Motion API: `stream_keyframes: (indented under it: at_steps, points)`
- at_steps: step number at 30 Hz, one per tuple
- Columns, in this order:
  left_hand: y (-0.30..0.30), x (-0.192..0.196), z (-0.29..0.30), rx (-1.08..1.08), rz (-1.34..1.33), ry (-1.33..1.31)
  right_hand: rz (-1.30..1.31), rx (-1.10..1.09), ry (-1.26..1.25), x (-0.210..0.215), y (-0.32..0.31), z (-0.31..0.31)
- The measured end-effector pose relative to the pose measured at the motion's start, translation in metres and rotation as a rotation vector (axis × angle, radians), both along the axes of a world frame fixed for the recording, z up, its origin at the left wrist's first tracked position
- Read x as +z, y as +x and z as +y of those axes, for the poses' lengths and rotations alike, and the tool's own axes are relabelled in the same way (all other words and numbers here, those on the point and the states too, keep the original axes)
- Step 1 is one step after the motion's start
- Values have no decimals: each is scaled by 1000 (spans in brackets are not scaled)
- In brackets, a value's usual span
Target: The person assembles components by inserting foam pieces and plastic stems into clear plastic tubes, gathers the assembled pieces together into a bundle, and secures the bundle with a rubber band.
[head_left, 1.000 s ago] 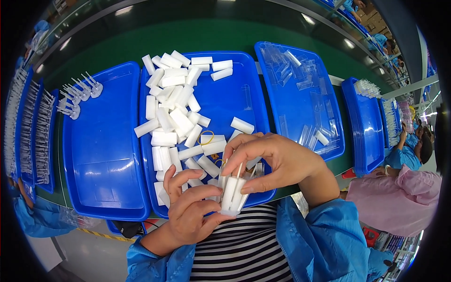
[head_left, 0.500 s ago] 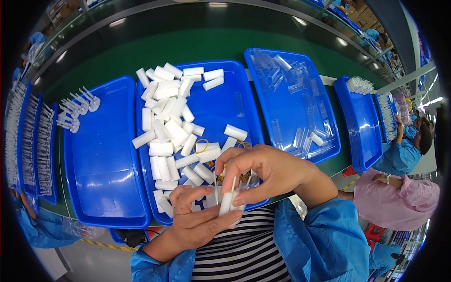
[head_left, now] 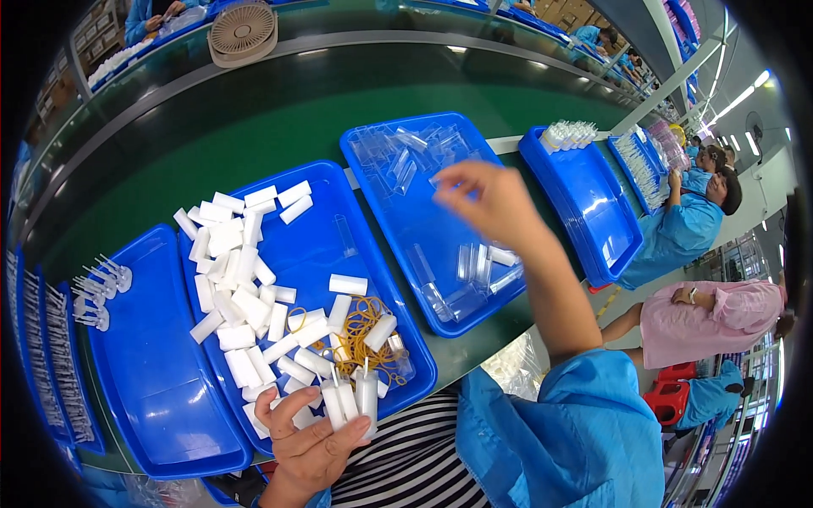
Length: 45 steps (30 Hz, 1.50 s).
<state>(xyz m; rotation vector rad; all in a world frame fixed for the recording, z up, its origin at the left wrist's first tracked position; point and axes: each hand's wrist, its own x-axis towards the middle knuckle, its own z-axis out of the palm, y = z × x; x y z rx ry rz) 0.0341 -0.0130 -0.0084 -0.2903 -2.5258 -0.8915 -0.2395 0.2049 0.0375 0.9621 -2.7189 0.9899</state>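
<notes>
My left hand [head_left: 309, 444] is closed around a small bundle of white plastic pieces [head_left: 349, 402], held upright at the near edge of the middle blue tray [head_left: 326, 254]. Thin pale stems stick up from the bundle. Farther right, my right hand [head_left: 487, 199] hovers over a blue tray [head_left: 389, 241] of clear plastic pieces [head_left: 402, 157]. Its fingers are curled and smeared by motion, so whether anything is between them does not show. Loose white blocks [head_left: 241, 300] are heaped in the middle tray, beside a tangle of yellow-brown rubber bands [head_left: 364, 322].
On the left, a blue tray [head_left: 161, 372] carries white stemmed parts [head_left: 100, 288] at its far corner. Stacked blue trays [head_left: 584, 207] stand at the right. Beyond the green bench [head_left: 279, 110] is a beige fan [head_left: 243, 32]. People work nearby, one in pink [head_left: 703, 317].
My right hand has left the white pieces and moved out over the tray of clear pieces. My left hand still holds the bundle. The whole view has swung to the right.
</notes>
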Motion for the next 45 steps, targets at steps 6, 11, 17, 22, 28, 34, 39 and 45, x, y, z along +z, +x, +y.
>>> stream_keyframes:
  at_steps: [6, 11, 17, 22, 28, 34, 39, 45]
  points:
    - [-2, 6, 1, 15, -40, 37, -117, -388, 359, -12, -73, 61]
    - [-1, 5, -1, 10, -62, 74, -84, -388, 744, -28, -63, 45]
    - [0, 5, -2, 12, -61, 57, 14, -401, 794, -25, -46, 35]
    - [-2, 10, -1, 19, -59, 16, -150, -226, 248, 2, -17, 21]
    - [-6, 7, 2, 19, -4, -6, -795, 493, -626, 22, 69, -47]
    - [-2, 7, 3, 44, 8, -62, -1063, 580, -665, 1, 99, -80]
    - [-1, 4, 3, 46, 28, -74, -1165, 596, -685, -9, 105, -84]
    - [-4, 3, 1, 47, 39, -68, -1218, 578, -659, -15, 105, -84]
